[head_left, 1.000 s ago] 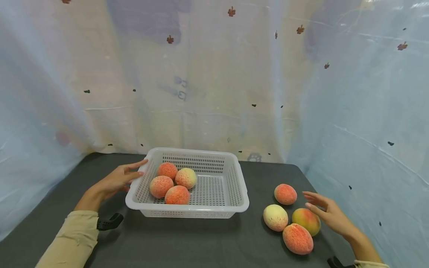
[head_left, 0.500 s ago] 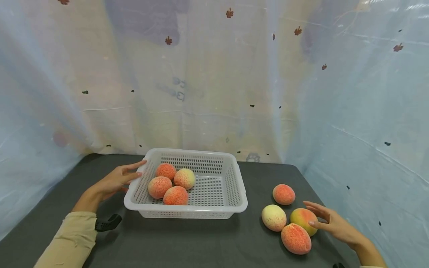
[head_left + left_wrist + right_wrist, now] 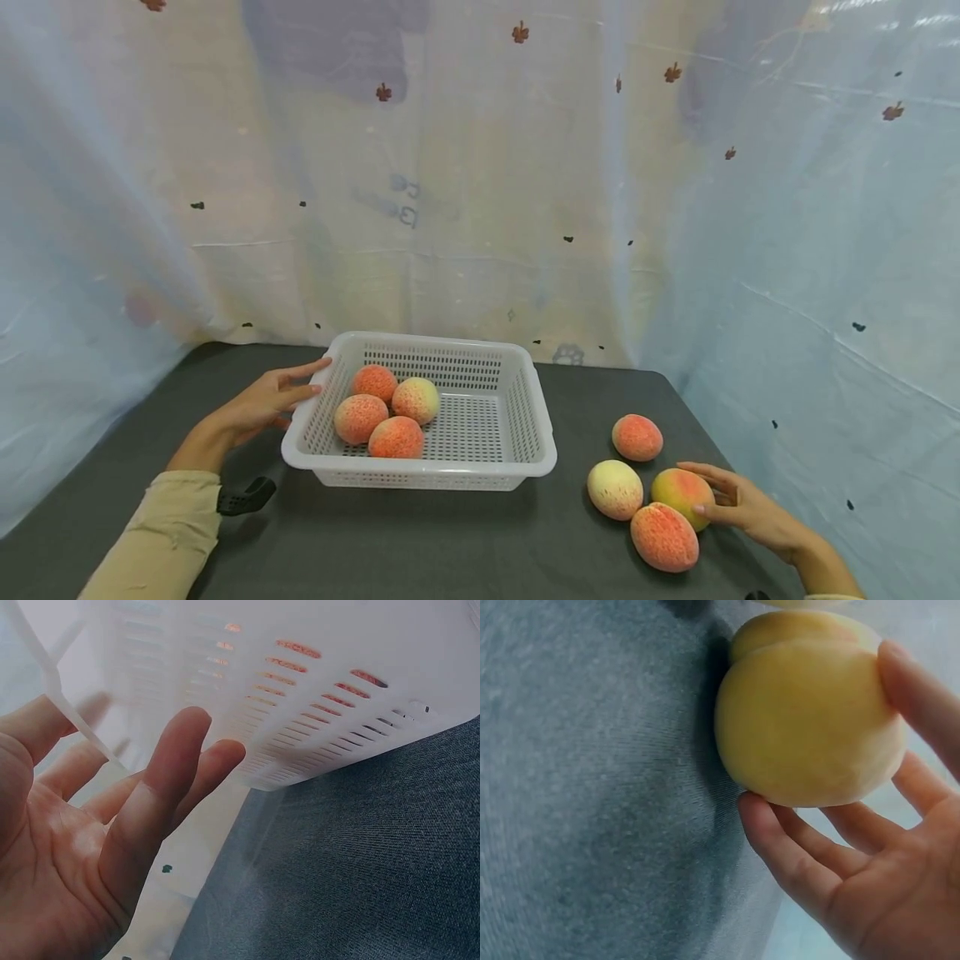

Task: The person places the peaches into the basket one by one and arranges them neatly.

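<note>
A white plastic basket [image 3: 480,467] with slotted walls stands on the dark cloth. Several speckled orange and cream peaches, one of them an orange peach [image 3: 396,437], lie in its left half. My left hand [image 3: 258,406] touches the basket's left rim with its fingers extended; the left wrist view shows the palm beside the slotted wall. At the right, my right hand [image 3: 750,508] holds a smooth yellow-red peach [image 3: 681,492], thumb on one side and fingertips on the other. In the right wrist view, the peach's yellow underside [image 3: 810,727] faces the camera, close to the cloth.
Beside the held peach lie a cream peach [image 3: 615,490], an orange-red peach [image 3: 664,537] in front and another orange-red peach [image 3: 637,437] behind. A pale plastic curtain [image 3: 465,167] hangs behind and around the dark table [image 3: 420,542].
My right hand has come down from above the yellow-red peach and now has thumb and fingers around it. The left hand and the basket have stayed in place.
</note>
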`<state>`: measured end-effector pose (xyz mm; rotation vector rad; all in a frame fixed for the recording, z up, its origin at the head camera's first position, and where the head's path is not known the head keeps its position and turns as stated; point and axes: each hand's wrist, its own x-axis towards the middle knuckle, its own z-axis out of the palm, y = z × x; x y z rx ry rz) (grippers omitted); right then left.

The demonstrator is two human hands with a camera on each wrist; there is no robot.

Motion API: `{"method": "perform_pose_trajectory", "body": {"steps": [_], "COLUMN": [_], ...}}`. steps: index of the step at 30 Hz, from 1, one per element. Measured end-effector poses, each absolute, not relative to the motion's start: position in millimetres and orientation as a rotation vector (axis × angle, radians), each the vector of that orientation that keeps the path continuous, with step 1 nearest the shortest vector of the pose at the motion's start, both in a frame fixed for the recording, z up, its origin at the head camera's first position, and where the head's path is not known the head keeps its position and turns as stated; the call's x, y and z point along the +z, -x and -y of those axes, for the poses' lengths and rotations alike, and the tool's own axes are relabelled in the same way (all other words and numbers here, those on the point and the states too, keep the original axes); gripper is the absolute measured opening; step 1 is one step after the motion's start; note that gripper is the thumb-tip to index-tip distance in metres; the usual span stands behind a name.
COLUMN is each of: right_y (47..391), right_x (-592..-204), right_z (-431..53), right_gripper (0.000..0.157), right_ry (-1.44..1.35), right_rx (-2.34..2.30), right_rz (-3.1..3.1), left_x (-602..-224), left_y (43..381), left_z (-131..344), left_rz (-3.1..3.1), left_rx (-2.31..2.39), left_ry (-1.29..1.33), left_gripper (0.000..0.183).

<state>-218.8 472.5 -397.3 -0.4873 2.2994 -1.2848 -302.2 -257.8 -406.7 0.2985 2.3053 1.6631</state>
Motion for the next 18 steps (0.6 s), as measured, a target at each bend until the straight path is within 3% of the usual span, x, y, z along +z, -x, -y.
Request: {"method": "perform_pose_trajectory", "body": {"steps": [8,18], "right_y": [217.1,214.9], "right_x": [-388.2,-344.1], "right_z": [-475.3,-458.1], "right_gripper": [0.053,0.055], "right_ry": [0.548,0.536], "right_rx": [-1.309,-1.272], "right_rz": [-2.347,-2.535], "left_x": [-408.7,-406.4], "left_y": [303.4,301.1], "left_z": [257.8,257.8], "left_rz": [-2.291,-2.292], "left_rx": [1.677,1.676], "left_ry": [-0.293,-0.285], "left_gripper": [0.076,0.075]}}
